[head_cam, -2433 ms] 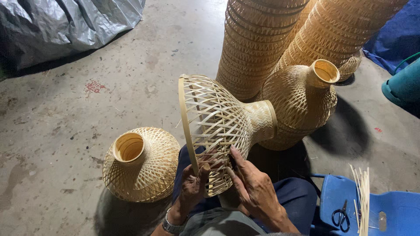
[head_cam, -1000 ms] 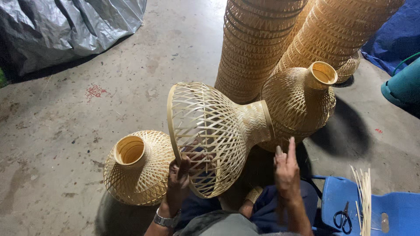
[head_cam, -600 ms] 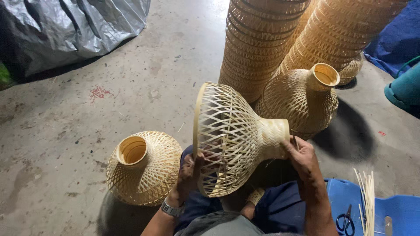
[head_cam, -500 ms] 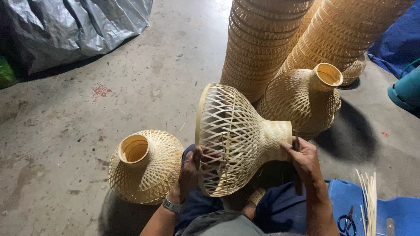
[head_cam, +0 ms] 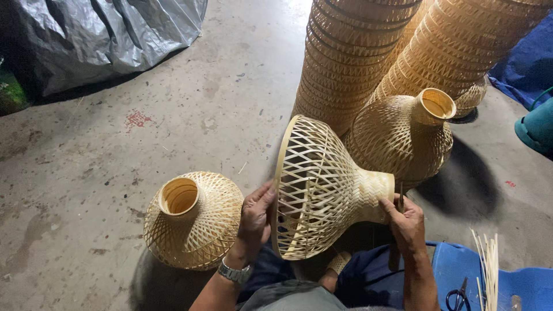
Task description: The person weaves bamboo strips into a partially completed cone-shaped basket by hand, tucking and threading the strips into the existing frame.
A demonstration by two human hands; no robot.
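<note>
The floor point(head_cam: 173, 103) is bare grey concrete, pitted and stained, with a faint red smear well left of the shade point(head_cam: 319, 187) the person is holding. That shade lies on its side over the person's lap, a bell of pale bamboo strips woven in an open diamond lattice, its wide rim turned left and its tightly woven narrow neck pointing right. The left hand point(head_cam: 255, 216) grips the rim, fingers curled over the edge, a metal watch point(head_cam: 233, 272) on the wrist. The right hand point(head_cam: 406, 222) is closed on the neck end, and seems to pinch a thin dark tool against it, though I cannot tell what it is. Just left of the shade a finished basket point(head_cam: 193, 219) stands neck up on the floor, denser and honey-coloured. Just behind the shade, to the right, stands another one point(head_cam: 403, 135) like it, and beyond that two tall stacks point(head_cam: 397, 52) of nested ribbed wickerwork lean together. Far off to the upper left a crumpled grey tarp point(head_cam: 98, 34) is heaped. Right of the shade and nearer me is a blue tray point(head_cam: 518, 288) with loose bamboo slivers point(head_cam: 489, 262) and scissors point(head_cam: 458, 298).
</note>
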